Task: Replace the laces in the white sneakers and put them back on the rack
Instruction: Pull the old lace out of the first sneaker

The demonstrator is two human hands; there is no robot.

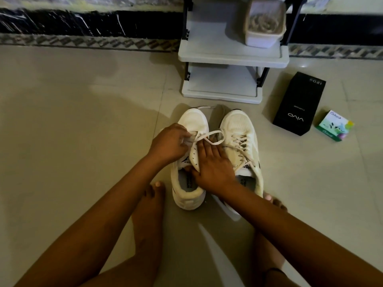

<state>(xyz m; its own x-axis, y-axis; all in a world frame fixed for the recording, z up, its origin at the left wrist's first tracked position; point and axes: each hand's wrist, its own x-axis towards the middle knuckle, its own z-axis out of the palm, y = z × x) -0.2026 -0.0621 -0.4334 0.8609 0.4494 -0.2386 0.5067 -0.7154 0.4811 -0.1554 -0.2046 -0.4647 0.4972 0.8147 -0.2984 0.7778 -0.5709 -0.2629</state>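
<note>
Bare arms (pixel 116 195), bare feet (pixel 152 195), perhaps a dark anklet (pixel 274 269)

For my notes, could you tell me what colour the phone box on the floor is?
The phone box is black with white lettering; head view.
</note>
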